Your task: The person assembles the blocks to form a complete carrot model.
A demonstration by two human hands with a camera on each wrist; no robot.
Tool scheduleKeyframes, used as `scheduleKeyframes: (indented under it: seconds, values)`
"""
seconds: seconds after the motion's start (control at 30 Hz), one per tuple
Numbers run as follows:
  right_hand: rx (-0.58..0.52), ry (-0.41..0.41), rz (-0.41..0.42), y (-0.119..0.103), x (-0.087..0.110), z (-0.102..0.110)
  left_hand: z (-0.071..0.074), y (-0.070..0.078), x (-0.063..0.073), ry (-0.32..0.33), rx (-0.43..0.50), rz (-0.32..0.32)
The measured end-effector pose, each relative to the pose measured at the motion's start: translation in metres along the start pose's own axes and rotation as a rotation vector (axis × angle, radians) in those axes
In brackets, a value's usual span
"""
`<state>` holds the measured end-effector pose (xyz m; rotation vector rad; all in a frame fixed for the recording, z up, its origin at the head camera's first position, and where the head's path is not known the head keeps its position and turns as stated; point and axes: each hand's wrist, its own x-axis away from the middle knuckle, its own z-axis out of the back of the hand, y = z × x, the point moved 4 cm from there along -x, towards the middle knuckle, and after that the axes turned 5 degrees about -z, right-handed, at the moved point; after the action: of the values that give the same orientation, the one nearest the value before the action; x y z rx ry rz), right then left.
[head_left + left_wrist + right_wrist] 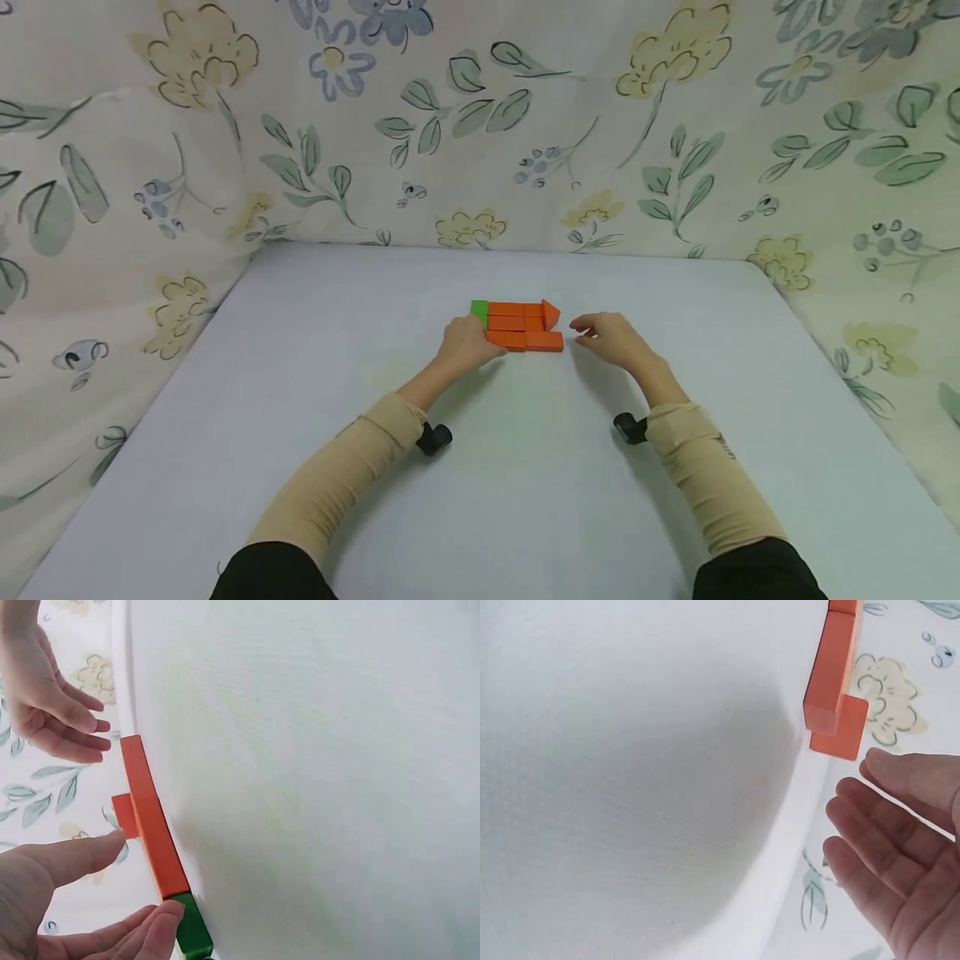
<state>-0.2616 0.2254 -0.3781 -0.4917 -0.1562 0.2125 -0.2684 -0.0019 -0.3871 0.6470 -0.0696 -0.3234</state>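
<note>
Several orange wooden blocks (506, 309) lie side by side in rows on the white table. A triangular orange block (551, 314) points right at their right end, with a longer orange block (543, 342) along the near row. A green block (479, 308) shows at the left end. My left hand (463, 342) is at that left end and hides part of it; in the left wrist view its fingertips touch a green block (193, 927), thumb held apart. Just right of the blocks is my right hand (606, 335), fingers loosely bent, nothing between them.
The white table (360, 350) extends around the blocks. Behind it hangs a floral cloth (465, 125), which also covers the sides. A small black wrist camera (433, 439) sits at the left wrist, and another black camera (630, 427) at the right.
</note>
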Motion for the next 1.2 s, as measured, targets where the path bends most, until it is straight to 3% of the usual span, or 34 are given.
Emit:
scheduleKeyframes:
  seconds: [0.3,0.53,0.7,0.97,1.2]
  values:
    - [-0.019,0.018,0.005,0.0,0.002,-0.001,-0.009,0.016,-0.013,-0.027,-0.141,0.08]
    - [-0.029,0.02,0.053,0.0,-0.002,-0.008,-0.022,0.029,-0.022,-0.058,-0.436,0.08]
    - [-0.023,0.017,0.077,-0.004,-0.001,-0.01,-0.029,0.034,-0.023,-0.081,-0.55,0.104]
    - [-0.011,0.028,0.082,-0.008,0.002,-0.008,-0.031,0.037,-0.025,-0.074,-0.592,0.104]
    - [-0.006,0.004,0.018,-0.006,0.005,-0.008,-0.029,0.038,-0.021,-0.092,-0.546,0.13]
